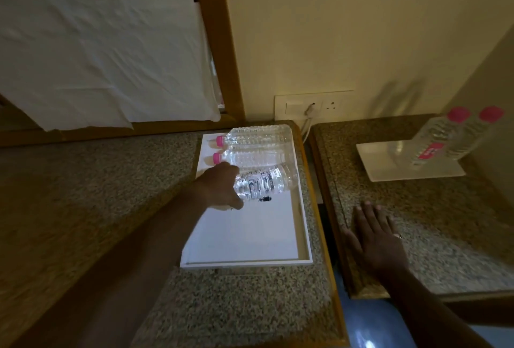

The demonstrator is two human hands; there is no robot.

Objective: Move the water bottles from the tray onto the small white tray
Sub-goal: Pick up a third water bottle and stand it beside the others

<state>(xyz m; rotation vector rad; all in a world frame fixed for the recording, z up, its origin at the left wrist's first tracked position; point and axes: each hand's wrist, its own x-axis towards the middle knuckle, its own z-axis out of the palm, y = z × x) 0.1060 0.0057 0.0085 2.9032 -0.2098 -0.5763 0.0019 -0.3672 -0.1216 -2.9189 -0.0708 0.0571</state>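
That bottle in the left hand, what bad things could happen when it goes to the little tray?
The left hand holds the bottle at its cap end only, so the heavy body may sag or slip. It must also cross the gap between the two counters, where it could drop. Two bottles already stand on the small white tray, so a careless landing might topple them.

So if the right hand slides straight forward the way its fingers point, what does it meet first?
Probably the small white tray with two upright bottles; the right hand lies flat on bare counter before it, though depth is unclear.
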